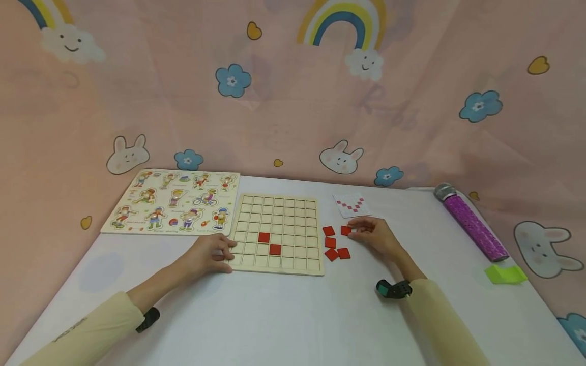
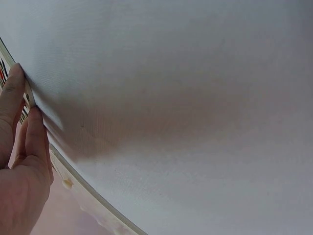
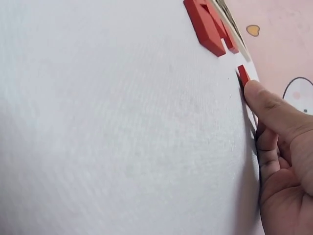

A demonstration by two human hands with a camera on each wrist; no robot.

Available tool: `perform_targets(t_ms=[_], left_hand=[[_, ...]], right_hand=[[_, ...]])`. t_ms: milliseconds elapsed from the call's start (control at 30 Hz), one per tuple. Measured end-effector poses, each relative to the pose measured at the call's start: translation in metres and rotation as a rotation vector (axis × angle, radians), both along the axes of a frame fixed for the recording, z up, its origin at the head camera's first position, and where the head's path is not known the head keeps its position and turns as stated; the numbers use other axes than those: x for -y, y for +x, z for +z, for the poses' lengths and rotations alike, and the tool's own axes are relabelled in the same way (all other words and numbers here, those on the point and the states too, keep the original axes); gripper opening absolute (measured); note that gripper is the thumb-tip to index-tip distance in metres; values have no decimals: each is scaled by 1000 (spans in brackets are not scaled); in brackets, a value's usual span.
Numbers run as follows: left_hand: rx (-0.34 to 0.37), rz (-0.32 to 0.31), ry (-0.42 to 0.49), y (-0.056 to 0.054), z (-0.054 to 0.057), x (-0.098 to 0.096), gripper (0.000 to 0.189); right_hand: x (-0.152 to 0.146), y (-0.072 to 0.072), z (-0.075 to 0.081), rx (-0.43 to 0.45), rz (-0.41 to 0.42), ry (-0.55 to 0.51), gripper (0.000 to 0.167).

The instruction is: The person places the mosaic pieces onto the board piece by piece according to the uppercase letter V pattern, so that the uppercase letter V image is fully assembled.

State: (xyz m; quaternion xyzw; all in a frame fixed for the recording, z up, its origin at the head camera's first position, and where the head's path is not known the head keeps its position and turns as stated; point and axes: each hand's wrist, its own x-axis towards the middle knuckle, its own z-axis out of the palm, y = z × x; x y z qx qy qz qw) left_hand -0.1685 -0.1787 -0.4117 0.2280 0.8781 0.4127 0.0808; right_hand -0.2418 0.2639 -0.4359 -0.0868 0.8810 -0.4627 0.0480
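A wooden grid board [image 1: 293, 219] lies flat on the table with two red square tiles, one [image 1: 264, 237] diagonally above the other [image 1: 275, 249]. My left hand [image 1: 209, 252] holds the board by its lower left edge, thumb near the corner. In the left wrist view that hand [image 2: 24, 152] shows its fingertips at the edge. My right hand [image 1: 375, 235] pinches a red tile [image 1: 346, 230] at the table, right of the board. The right wrist view shows the thumb [image 3: 264, 105] on this tile [image 3: 243, 73]. Several loose red tiles [image 1: 330, 242] lie between hand and board.
A small white card [image 1: 351, 198] with a V of red squares lies behind the loose tiles. At the left is a picture puzzle board [image 1: 157, 195] with sports figures. A glittery purple microphone [image 1: 476, 223] and green paper [image 1: 505, 274] lie at the right.
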Motion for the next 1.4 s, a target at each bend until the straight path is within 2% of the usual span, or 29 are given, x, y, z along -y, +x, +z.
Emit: perform_targets(t_ms=[167, 467, 700, 933, 1200, 1400], left_hand=[[16, -1, 28, 1, 1, 1, 20], [6, -26, 45, 1, 2, 1, 20], [-17, -20, 18, 1, 0, 1, 20], [-5, -7, 13, 2, 1, 1, 19], [7, -10, 19, 3, 4, -1, 20], [-15, -2, -24, 1, 5, -2, 20]], right_hand=[[3, 2, 1, -13, 1, -21, 34], [9, 8, 3, -40, -54, -12, 36], [18, 7, 5, -28, -100, -21, 36], [30, 7, 8, -12, -137, -29, 33], [42, 4, 9, -16, -132, -41, 34], [54, 1, 13, -7, -141, -54, 34]])
